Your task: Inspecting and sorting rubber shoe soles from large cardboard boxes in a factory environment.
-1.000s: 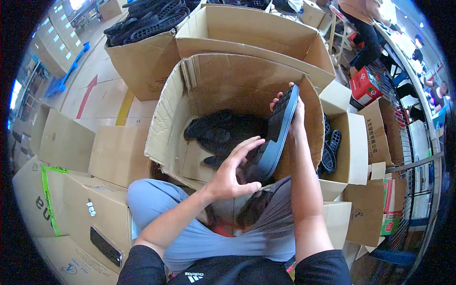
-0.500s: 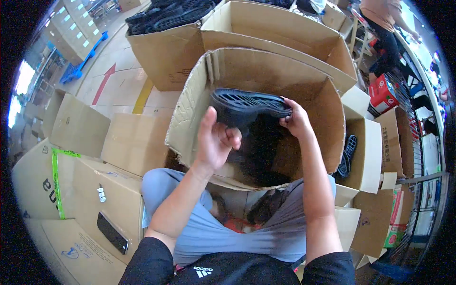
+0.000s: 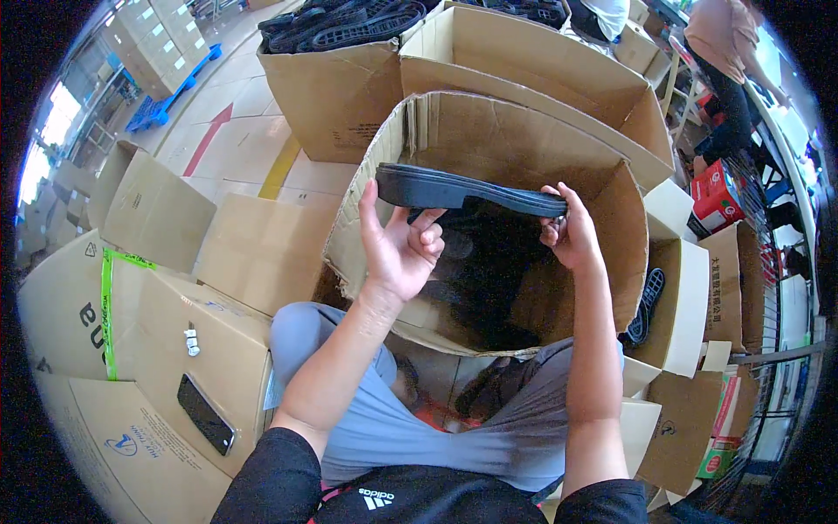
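A black shoe sole (image 3: 471, 189) is held side-on above an open cardboard box (image 3: 358, 231) in front of me. My right hand (image 3: 572, 229) pinches its narrow right end between thumb and fingers. At the thicker left end, my left hand (image 3: 401, 244) has its thumb against the end and its bent fingers at the lower edge, closed on the sole. Dark things lie in the shadowed bottom of the box, too dim to make out singly.
Behind stand a box heaped with black soles (image 3: 371, 26) and another open carton (image 3: 532, 74). A carton at right holds more soles (image 3: 646, 306). On the cartons at left lie a phone (image 3: 206, 414) and a small white object (image 3: 191, 342). Another person (image 3: 720, 52) stands far right.
The sole has turned from showing its ribbed face to showing its side edge. My left hand has come up against its left end; my right hand keeps its hold.
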Tool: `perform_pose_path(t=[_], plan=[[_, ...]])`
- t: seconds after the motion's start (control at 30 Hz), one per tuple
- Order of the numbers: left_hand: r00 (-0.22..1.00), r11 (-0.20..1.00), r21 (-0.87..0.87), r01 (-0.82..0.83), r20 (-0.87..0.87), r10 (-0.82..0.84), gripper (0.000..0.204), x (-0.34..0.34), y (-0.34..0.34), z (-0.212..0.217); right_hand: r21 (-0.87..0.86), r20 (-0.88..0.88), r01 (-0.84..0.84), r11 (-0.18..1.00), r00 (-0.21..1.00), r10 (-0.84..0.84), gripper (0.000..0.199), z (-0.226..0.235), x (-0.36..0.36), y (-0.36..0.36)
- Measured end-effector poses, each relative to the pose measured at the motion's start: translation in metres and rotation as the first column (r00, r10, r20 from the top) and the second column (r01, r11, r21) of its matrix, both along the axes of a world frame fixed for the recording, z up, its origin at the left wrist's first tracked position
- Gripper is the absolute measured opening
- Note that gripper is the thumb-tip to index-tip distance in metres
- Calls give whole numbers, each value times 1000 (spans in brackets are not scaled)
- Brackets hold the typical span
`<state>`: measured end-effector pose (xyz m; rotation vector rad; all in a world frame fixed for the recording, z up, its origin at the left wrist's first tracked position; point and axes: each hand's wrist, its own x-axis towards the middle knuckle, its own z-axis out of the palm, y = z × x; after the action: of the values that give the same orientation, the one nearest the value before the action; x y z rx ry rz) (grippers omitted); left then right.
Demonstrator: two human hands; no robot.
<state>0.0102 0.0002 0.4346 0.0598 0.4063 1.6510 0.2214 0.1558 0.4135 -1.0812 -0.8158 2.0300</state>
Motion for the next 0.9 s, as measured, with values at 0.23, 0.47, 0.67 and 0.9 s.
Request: perform_pose_path(t=[0.23,0.47,0.67,0.9], plan=[[974,984,102,148,-185,-127,65,7,-3,7,426,-102,347,836,936,-337,34,78,45,-30],[914,970,118,214,-373,-156,68,26,-2,17,742,-56,578,339,558,-828,42,114,188,-63],[901,968,92,234,-394,-180,65,30,0,9,765,624,47,642,-302,-721,79,32,291,-57],[922,990,54,131,-374,-102,59,6,3,2,677,725,-304,670,431,-537,35,109,72,-62]])
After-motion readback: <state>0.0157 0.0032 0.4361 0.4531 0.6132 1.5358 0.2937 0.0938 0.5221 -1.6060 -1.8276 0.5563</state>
